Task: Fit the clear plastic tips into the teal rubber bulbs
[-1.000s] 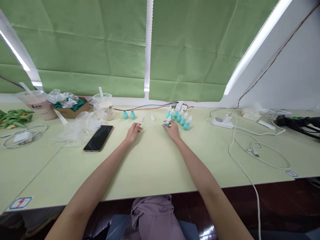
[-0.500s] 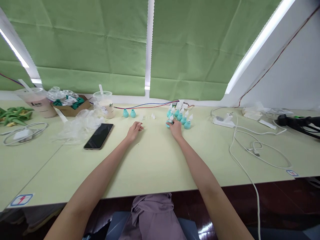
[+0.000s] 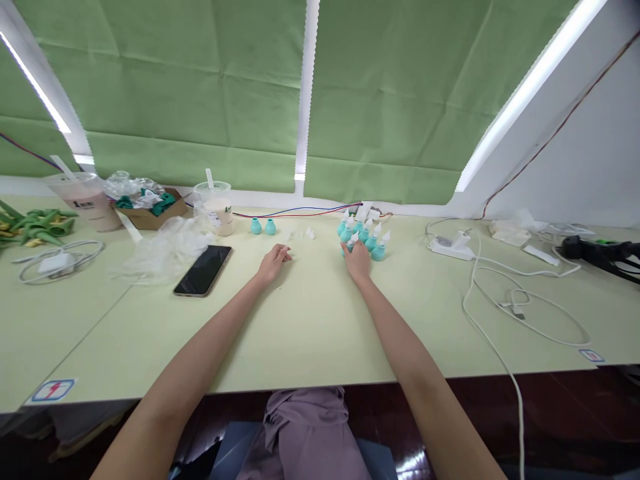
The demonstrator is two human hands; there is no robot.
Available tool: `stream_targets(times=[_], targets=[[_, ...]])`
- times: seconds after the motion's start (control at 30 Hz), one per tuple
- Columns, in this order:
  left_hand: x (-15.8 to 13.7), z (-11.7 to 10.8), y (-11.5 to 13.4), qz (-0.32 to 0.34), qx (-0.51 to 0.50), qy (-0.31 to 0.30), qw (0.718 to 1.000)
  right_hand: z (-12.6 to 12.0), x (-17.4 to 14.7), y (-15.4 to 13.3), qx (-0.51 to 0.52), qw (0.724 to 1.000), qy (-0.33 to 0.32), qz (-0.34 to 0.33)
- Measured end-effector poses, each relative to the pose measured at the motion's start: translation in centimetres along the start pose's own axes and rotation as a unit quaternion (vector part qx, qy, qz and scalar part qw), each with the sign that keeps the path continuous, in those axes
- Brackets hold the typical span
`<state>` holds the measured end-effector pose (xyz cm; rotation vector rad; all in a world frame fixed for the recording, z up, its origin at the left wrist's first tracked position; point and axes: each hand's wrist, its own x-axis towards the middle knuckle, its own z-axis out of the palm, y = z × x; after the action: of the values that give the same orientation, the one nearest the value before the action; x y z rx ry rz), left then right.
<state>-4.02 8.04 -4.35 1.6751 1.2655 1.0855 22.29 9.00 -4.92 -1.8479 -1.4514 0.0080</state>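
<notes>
My right hand (image 3: pixel 358 260) is closed around a small round teal bulb with a white pointed tip (image 3: pixel 355 237), at the near left side of a cluster. Several more teal bulbs with white tips (image 3: pixel 379 251) stand upright just behind and beside it. My left hand (image 3: pixel 273 263) rests on the table with loosely curled fingers apart, and I see nothing in it. Beyond its fingertips lie small white pointed tips (image 3: pixel 310 233) and a clear, faint piece (image 3: pixel 287 235). Two teal bulbs without tips (image 3: pixel 256 227) stand farther back on the left, their openings upward.
Left of me are a black phone (image 3: pixel 203 271), crumpled clear plastic (image 3: pixel 167 250), a drink cup (image 3: pixel 216 212), and a cardboard box (image 3: pixel 153 217). On the right, a white power strip (image 3: pixel 453 247) and looping white cables (image 3: pixel 533 333) cover part of the table (image 3: pixel 320 333).
The view has shifted slightly. My right hand keeps its bulb beside the cluster, its fingers now lower over it. My left hand stays on the table in nearly the same pose.
</notes>
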Motion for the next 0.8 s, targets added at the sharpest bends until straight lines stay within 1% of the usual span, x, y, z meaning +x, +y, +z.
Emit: stream_targets(times=[0.2, 0.43, 0.57, 0.8], targets=[[0.1, 0.1, -0.3, 0.008, -0.007, -0.004, 1.0, 0.0, 0.1, 0.2, 0.009, 0.999, 0.012, 0.047], [0.0, 0.1, -0.3, 0.011, 0.007, -0.012, 1.0, 0.6, 1.0, 1.4, 0.073, 0.997, 0.003, 0.041], [-0.2, 0.1, 0.0, 0.012, 0.021, -0.011, 1.0, 1.0, 1.6, 1.5, 0.062, 0.996, 0.017, 0.059], [0.0, 0.1, -0.4, 0.024, 0.023, -0.014, 0.999, 1.2, 1.4, 1.3, 0.051, 0.997, 0.028, 0.058]])
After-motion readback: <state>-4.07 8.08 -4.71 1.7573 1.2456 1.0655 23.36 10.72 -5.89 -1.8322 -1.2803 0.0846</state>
